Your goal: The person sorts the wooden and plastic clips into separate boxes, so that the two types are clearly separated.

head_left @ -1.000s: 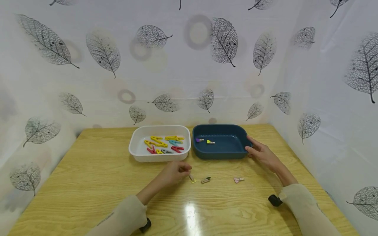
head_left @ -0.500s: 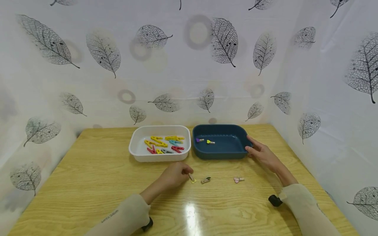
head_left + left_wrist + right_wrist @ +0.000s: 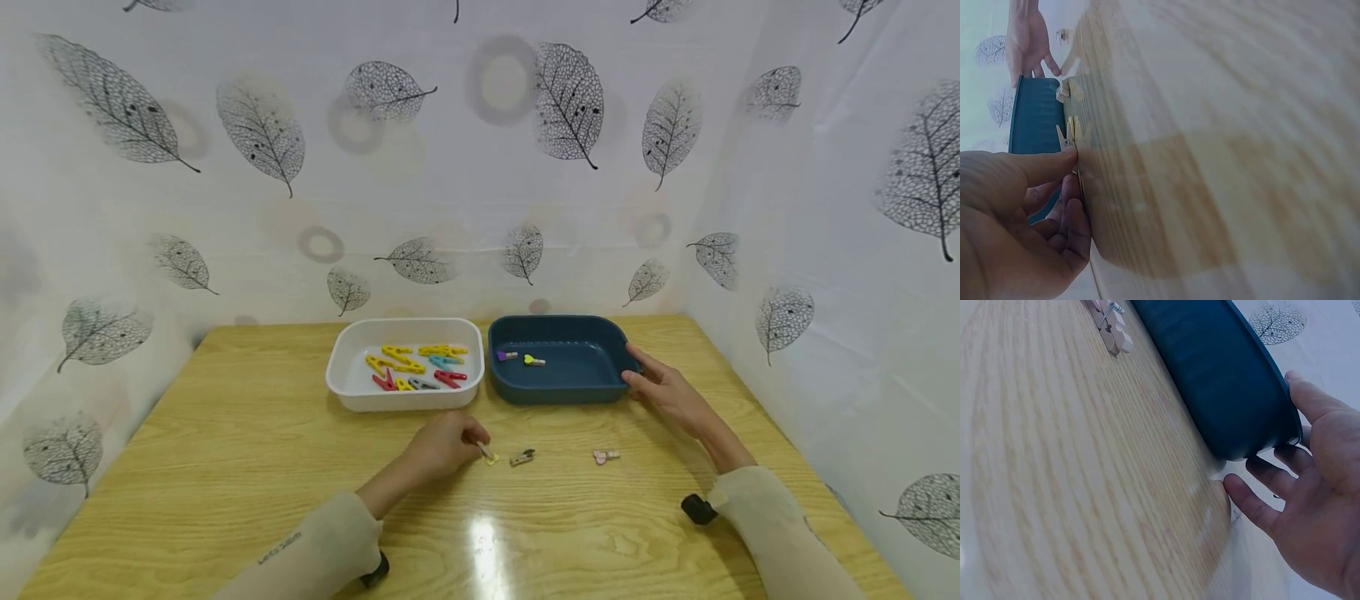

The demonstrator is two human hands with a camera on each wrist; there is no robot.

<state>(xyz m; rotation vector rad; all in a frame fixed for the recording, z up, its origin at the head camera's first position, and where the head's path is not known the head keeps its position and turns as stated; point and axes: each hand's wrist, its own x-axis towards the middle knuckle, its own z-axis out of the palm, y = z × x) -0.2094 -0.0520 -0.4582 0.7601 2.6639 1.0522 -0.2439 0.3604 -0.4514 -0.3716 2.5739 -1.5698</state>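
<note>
My left hand [image 3: 442, 446] pinches a small wooden clothespin [image 3: 1067, 139] with a yellow heart, low at the tabletop, between thumb and fingertips. Just right of it lies a wooden clothespin with a dark green decoration [image 3: 522, 457]. A pink-decorated clothespin [image 3: 606, 457] rests farther right. My right hand [image 3: 671, 400] holds the right end of a dark blue tray [image 3: 562, 394], thumb at the rim and other fingers by the outer wall. Inside that tray are a purple-decorated clothespin [image 3: 507, 356] and a yellow-heart clothespin [image 3: 535, 361].
A white tray [image 3: 405, 402] stands left of the blue one, holding several yellow, red, teal and grey plastic clothespins. Both trays sit near the back of the wooden table [image 3: 247, 433], before a leaf-printed curtain [image 3: 450, 183].
My left hand has come down and slightly nearer, its fingers closing on the yellow-heart clothespin, which has barely moved. The right hand stays at the blue tray.
</note>
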